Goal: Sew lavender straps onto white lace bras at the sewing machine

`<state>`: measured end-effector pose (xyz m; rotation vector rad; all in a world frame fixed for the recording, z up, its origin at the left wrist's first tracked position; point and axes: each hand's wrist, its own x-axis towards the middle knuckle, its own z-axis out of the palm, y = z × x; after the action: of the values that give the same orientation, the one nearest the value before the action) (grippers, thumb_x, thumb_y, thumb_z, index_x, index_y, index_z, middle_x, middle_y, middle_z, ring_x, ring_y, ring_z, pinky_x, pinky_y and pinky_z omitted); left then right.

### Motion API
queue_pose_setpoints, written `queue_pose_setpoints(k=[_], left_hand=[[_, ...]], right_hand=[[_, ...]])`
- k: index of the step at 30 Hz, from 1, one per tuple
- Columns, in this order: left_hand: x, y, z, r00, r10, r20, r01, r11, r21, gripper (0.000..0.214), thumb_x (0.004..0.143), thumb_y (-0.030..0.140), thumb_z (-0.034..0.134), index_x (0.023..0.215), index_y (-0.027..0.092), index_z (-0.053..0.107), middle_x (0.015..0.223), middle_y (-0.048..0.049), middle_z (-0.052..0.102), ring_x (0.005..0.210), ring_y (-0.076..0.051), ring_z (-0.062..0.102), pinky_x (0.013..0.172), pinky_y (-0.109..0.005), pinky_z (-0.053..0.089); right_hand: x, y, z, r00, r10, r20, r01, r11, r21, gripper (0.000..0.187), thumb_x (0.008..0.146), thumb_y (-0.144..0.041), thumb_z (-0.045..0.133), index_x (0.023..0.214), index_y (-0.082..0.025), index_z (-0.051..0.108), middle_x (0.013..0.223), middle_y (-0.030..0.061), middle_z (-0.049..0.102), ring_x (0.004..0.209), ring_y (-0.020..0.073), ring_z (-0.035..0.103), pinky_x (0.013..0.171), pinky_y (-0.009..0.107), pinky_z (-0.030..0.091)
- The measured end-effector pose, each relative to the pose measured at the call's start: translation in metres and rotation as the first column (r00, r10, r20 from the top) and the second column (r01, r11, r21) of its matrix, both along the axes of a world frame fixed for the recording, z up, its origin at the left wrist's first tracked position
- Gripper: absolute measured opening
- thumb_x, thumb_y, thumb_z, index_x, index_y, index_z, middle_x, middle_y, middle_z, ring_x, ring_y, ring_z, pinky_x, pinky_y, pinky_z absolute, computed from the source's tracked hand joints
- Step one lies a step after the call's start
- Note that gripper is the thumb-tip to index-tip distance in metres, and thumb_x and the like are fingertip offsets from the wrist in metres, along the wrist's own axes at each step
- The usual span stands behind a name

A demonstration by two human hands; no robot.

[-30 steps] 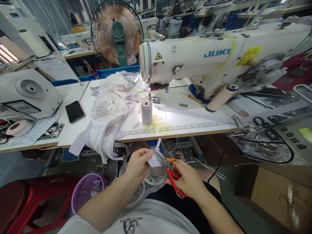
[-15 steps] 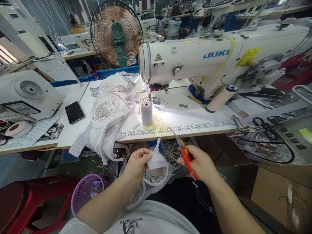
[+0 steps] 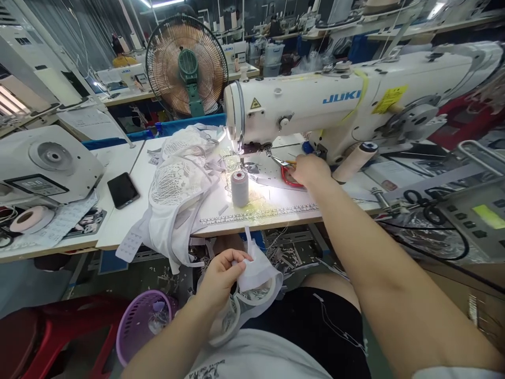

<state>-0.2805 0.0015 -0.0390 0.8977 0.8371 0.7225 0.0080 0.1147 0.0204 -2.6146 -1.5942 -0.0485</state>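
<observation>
In front of my lap, my left hand (image 3: 224,273) pinches the edge of a white bra (image 3: 256,273) between thumb and fingers. The bra's cups hang below the table edge, and a narrow strap end points upward. My right hand (image 3: 311,171) reaches onto the sewing table, its fingers around a pair of red-handled scissors (image 3: 291,178). Their metal blades point left, towards the needle area of the sewing machine (image 3: 300,100). My palm hides part of the handles. A grey thread spool (image 3: 239,189) stands left of the scissors.
A heap of white lace bras (image 3: 179,184) lies left of the needle and overhangs the table edge. Further left is a black phone (image 3: 123,190). A pale thread cone (image 3: 355,160) lies right of my hand. A purple basket (image 3: 144,321) stands on the floor beside a red stool (image 3: 59,326).
My right hand has moved from above my lap up and forward onto the table, carrying the scissors. My left hand still pinches the bra, slightly lower in view.
</observation>
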Motion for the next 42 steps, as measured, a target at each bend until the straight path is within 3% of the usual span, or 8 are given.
queue_pose_setpoints(k=[2,4,7,10,19,25,32,42], left_hand=[[0.000,0.000,0.001,1.000,-0.003,0.009,0.003,1.000,0.021,0.021,0.064,0.029,0.071,0.064,0.014,0.056,0.084,-0.0062,0.061,0.067,-0.012,0.049,0.060,-0.022,0.035],[0.001,0.000,0.001,1.000,-0.009,0.002,0.009,0.998,0.054,0.020,0.065,0.029,0.071,0.065,0.014,0.057,0.083,-0.0059,0.061,0.069,-0.013,0.049,0.062,-0.022,0.036],[0.005,0.001,-0.003,1.000,-0.021,-0.018,0.023,0.995,0.096,0.020,0.065,0.029,0.071,0.063,0.014,0.058,0.082,-0.0058,0.061,0.072,-0.014,0.050,0.065,-0.023,0.037],[0.008,0.000,-0.009,0.999,-0.017,-0.027,0.020,0.995,0.099,0.019,0.065,0.029,0.071,0.063,0.015,0.058,0.084,-0.0060,0.061,0.074,-0.014,0.051,0.066,-0.023,0.037],[0.006,-0.005,-0.006,0.999,-0.006,-0.036,0.006,1.000,-0.005,0.025,0.063,0.032,0.072,0.063,0.014,0.055,0.088,-0.0070,0.061,0.066,-0.012,0.050,0.058,-0.022,0.038],[0.005,-0.009,-0.006,1.000,0.011,-0.001,-0.011,0.999,-0.035,0.023,0.061,0.030,0.073,0.063,0.014,0.056,0.083,-0.0061,0.063,0.066,-0.012,0.051,0.060,-0.022,0.038],[0.005,-0.009,-0.008,1.000,-0.005,0.025,0.006,0.999,-0.041,0.021,0.062,0.028,0.073,0.063,0.014,0.056,0.081,-0.0050,0.063,0.065,-0.012,0.050,0.059,-0.022,0.037],[0.006,-0.009,-0.014,0.999,-0.029,0.019,0.029,0.999,-0.025,0.018,0.065,0.026,0.070,0.065,0.014,0.056,0.082,-0.0049,0.062,0.066,-0.011,0.050,0.058,-0.021,0.037]], right_hand=[[-0.014,-0.010,-0.003,0.999,0.031,0.018,-0.032,0.999,0.041,0.035,0.086,-0.030,0.038,0.107,-0.008,0.057,0.107,0.0208,0.058,0.098,0.0304,0.055,0.071,0.033,0.042],[-0.032,-0.021,-0.007,0.994,0.109,-0.028,-0.110,0.994,-0.019,0.034,0.087,-0.032,0.035,0.100,-0.013,0.060,0.100,0.0165,0.061,0.092,0.0279,0.057,0.068,0.032,0.043],[-0.057,-0.030,-0.018,0.977,0.185,-0.102,-0.200,0.965,-0.169,0.032,0.084,-0.035,0.043,0.099,-0.012,0.061,0.095,0.0164,0.062,0.087,0.0265,0.059,0.065,0.031,0.045],[-0.071,-0.022,-0.026,0.982,0.152,-0.112,-0.173,0.959,-0.222,0.031,0.080,-0.031,0.052,0.101,-0.011,0.061,0.097,0.0188,0.061,0.091,0.0275,0.059,0.068,0.032,0.045],[-0.067,-0.008,-0.013,0.974,0.181,-0.137,-0.213,0.938,-0.272,0.020,0.072,-0.031,0.064,0.086,-0.017,0.066,0.093,0.0153,0.062,0.095,0.0316,0.057,0.073,0.042,0.045],[-0.061,-0.020,-0.014,0.956,0.271,-0.115,-0.294,0.911,-0.291,0.019,0.073,-0.028,0.062,0.086,-0.015,0.065,0.086,0.0147,0.063,0.089,0.0283,0.059,0.068,0.035,0.046],[-0.048,-0.035,0.001,0.934,0.339,-0.117,-0.358,0.889,-0.284,0.018,0.079,-0.021,0.051,0.089,-0.013,0.063,0.082,0.0125,0.065,0.078,0.0235,0.061,0.060,0.028,0.043],[-0.059,-0.015,-0.017,0.920,0.365,-0.144,-0.389,0.896,-0.212,0.006,0.067,-0.017,0.066,0.072,-0.015,0.063,0.080,0.0123,0.064,0.092,0.0300,0.057,0.072,0.038,0.041]])
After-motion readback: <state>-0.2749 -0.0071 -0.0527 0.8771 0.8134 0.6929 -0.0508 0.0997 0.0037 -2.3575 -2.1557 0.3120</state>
